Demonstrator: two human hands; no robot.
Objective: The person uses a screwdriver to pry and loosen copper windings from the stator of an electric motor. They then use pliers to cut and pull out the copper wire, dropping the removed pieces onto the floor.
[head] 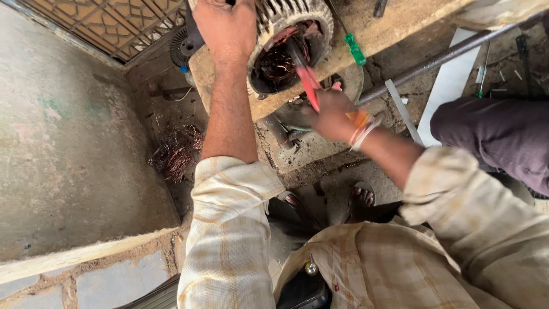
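The left hand (226,26) lies on top of the round motor shell (286,40) on the wooden desk (389,28), its fingers hidden; the right hand (331,114) grips a red-handled tool (309,83) poking inside; copper wire scraps (177,154) lie on the floor.

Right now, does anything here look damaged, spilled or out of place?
Yes. The motor housing lies open, its dark windings torn and ragged where the red-handled tool digs in. A tangle of loose copper wire lies strewn on the dirty floor.

No package, label, sign or screen is to be seen anywhere in this view, whether on the floor, wall or workpiece.
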